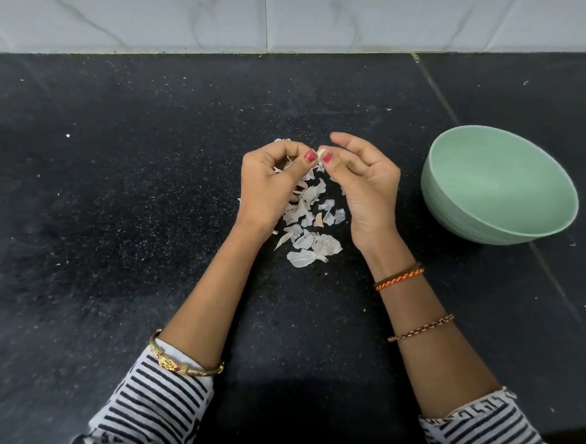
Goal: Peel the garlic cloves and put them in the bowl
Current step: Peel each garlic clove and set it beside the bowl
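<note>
Head view: left hand (268, 182) and right hand (364, 185) pinch one garlic clove (321, 153) between thumbs and fingertips; bowl (457, 211) at 3 o'clock.

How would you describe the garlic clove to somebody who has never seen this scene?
On the black counter, left of the green bowl, two hands meet above a heap of white skins. The clove is the small pale lump pinched between the two red-nailed thumbs, solid where the skins are flat.

Black speckled stone counter (114, 211), pale seams (437, 90) crossing at right. Beyond, along far edge, white marble-veined wall tiles (160, 7), evenly lit.
</note>
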